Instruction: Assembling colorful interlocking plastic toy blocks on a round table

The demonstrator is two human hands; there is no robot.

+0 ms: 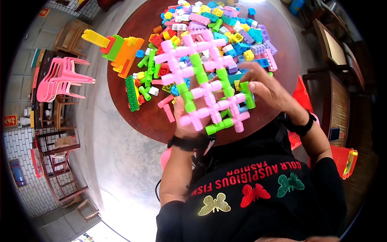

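Observation:
A flat lattice of pink and green plastic pipe connectors (pixel 208 94) is held up above the near part of the table. My left hand (pixel 182 121) is closed on its lower left side from beneath; most of those fingers are hidden behind the pieces. On the right edge of the lattice is a green connector (pixel 248 97). My right hand (pixel 264 85) is beside it, thumb at its upper end and index finger apart and slightly blurred. Whether the green connector is fully joined to the pink one beside it, I cannot tell.
Loose colourful bricks (pixel 229 20) are heaped on the round brown table (pixel 133 101). An orange, green and yellow brick build (pixel 121 50) stands at the left rim, near a green brick plate (pixel 131 93). Pink stacked chairs (pixel 62 78) are at far left, dark wooden furniture (pixel 336 101) at right.

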